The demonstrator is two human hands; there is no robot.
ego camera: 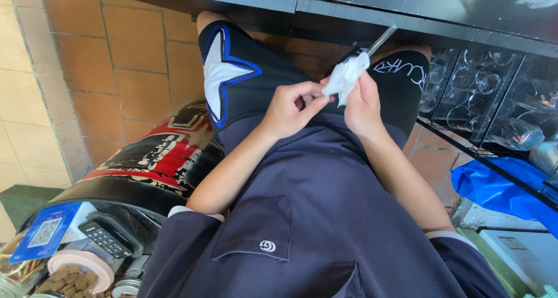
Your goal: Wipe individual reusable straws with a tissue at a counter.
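One crumpled white cloth wraps one slim metal utensil, held above the lap, just below the dark counter's front edge. Right hand: fingers closed around the cloth. Left hand: fingertips pinched on the cloth's lower end. Several clear glasses sit racked under the counter.

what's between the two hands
A white tissue, pinched by the left hand and right hand, wrapped round a metal utensil; head view.

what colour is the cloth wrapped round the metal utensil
White; the cloth is bunched around the silvery utensil, seen clearly in the head view.
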